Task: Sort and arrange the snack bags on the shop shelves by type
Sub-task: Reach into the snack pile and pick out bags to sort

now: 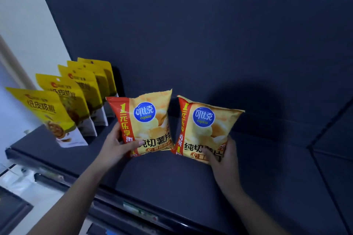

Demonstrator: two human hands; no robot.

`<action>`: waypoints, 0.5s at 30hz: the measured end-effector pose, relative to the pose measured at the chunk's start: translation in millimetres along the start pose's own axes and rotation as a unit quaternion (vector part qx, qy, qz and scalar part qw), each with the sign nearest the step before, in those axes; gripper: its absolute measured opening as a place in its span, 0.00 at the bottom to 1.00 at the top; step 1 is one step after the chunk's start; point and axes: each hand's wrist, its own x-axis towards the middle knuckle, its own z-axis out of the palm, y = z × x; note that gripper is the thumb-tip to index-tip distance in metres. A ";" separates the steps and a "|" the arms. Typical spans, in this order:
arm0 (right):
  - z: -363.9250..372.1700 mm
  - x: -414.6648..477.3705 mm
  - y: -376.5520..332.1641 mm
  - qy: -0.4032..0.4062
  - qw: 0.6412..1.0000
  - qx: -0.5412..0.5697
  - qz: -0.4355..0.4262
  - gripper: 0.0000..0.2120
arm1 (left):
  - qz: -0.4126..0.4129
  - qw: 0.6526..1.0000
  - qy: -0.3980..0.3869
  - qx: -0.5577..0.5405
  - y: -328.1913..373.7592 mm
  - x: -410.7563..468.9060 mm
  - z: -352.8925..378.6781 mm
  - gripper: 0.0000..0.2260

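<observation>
Your left hand (116,145) is closed round the lower left corner of the left chip bag (147,122), thumb across the printed front and fingers behind. The bag stands upright just above the hand with its label facing you. Your right hand (223,160) mirrors it, gripping the bottom right corner of the right chip bag (206,129), which leans a little away from that hand toward its twin. The two bags are the same type and sit side by side between your hands, apart at the top; whether their lower corners touch I cannot tell. Both bases look to be at or just above the dark shelf (172,177). Holding them low by the outer corners likely lets you square them up as a pair. Out beyond your left hand, a row of yellow pouches (63,101) stands one behind another, so the spot beside them reads as the start of the chip group. Past both hands rises the back panel (191,44).
</observation>
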 end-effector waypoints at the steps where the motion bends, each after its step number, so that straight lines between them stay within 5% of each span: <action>1: 5.9 2.6 0.9 0.000 1.000 0.007 -0.007 0.26 | -0.001 1.000 -0.003 -0.003 -0.7 6.5 -4.1 0.36; 7: 36.5 25.1 8.7 0.040 0.999 0.015 -0.020 0.25 | -0.048 0.994 -0.072 -0.064 -13.8 50.7 -18.7 0.43; 11: 53.4 48.8 13.3 0.083 0.996 0.006 0.009 0.29 | -0.055 0.992 -0.113 -0.022 -26.9 86.3 -23.6 0.35; 15: 67.0 62.7 13.9 0.116 0.991 -0.058 0.005 0.33 | -0.034 0.999 -0.017 0.016 -40.2 114.7 -10.9 0.30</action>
